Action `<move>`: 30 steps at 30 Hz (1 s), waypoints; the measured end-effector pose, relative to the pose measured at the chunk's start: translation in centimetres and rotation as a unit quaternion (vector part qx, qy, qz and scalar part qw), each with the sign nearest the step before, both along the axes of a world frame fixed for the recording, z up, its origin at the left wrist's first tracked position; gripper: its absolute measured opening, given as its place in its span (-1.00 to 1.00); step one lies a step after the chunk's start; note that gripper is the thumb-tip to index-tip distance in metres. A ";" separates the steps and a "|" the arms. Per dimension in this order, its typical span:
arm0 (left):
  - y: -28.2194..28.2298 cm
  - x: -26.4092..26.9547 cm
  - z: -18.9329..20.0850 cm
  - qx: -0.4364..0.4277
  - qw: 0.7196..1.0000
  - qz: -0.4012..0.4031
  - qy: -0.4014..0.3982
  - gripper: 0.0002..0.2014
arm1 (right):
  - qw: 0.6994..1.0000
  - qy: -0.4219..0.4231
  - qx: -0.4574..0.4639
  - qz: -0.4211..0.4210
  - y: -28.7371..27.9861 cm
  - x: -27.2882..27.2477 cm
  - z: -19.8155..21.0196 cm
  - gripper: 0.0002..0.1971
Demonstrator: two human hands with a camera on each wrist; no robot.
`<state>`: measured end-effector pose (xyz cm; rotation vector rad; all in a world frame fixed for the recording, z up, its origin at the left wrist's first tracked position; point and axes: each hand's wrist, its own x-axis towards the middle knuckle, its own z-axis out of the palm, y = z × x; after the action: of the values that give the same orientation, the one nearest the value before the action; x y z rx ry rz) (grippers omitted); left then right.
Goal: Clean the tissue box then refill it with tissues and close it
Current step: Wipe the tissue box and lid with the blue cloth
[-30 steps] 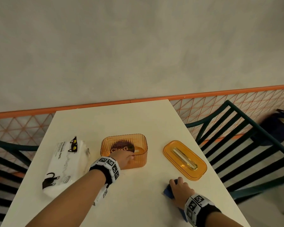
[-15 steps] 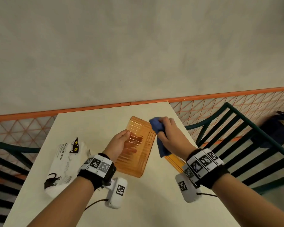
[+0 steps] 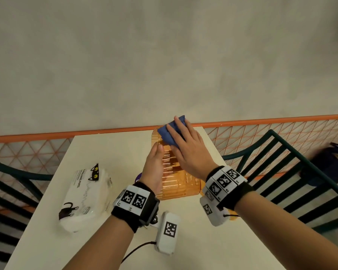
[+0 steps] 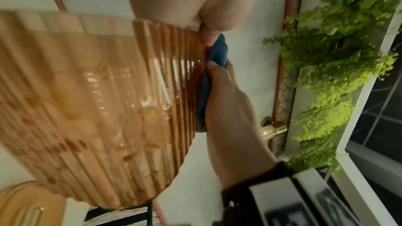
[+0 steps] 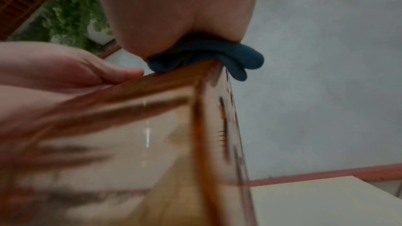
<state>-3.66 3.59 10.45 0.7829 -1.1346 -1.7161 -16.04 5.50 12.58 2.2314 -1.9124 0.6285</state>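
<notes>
The orange ribbed tissue box (image 3: 176,184) is lifted off the table and tilted, without its lid. My left hand (image 3: 154,162) grips its left wall, thumb on the rim, fingers showing through the plastic in the right wrist view. My right hand (image 3: 183,145) lies flat with straight fingers on a folded blue cloth (image 3: 170,133), pressing it against the box's far upper face. The cloth (image 5: 239,57) wraps over the box's corner (image 5: 206,78). The white tissue pack (image 3: 84,195) with black cats lies on the table to the left. The orange lid (image 4: 21,204) is mostly hidden under my right wrist.
The white table (image 3: 109,149) ends at an orange mesh railing (image 3: 281,131) before a grey wall. Dark green slatted chairs stand at the right (image 3: 281,172) and left (image 3: 12,182). A dark bag (image 3: 328,164) sits beyond the right chair.
My left hand picked the box up from the table and turned it. My right hand lifted the blue cloth from the table's near edge and now presses it flat on the box, further up.
</notes>
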 end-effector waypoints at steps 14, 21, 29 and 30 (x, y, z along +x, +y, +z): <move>1.1 1.2 1.3 0.011 0.998 0.007 0.058 -0.66 | 0.999 0.003 -0.050 0.009 1.0 0.7 0.8 -0.45; 0.9 2.7 0.7 0.038 0.995 0.053 0.073 -0.69 | 0.995 0.066 0.016 0.067 4.0 1.5 -1.9 -0.44; -0.1 3.6 1.5 0.028 0.993 0.085 0.071 -0.67 | 0.995 0.080 -0.011 0.061 4.7 3.7 -2.2 -0.45; -0.2 3.9 1.2 0.031 0.992 0.102 0.060 -0.68 | 0.992 0.097 0.000 0.078 5.8 4.0 -3.0 -0.45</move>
<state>0.23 3.42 11.67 0.7934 -0.8917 -1.6105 -12.09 11.35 9.56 2.3619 -1.6586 0.4120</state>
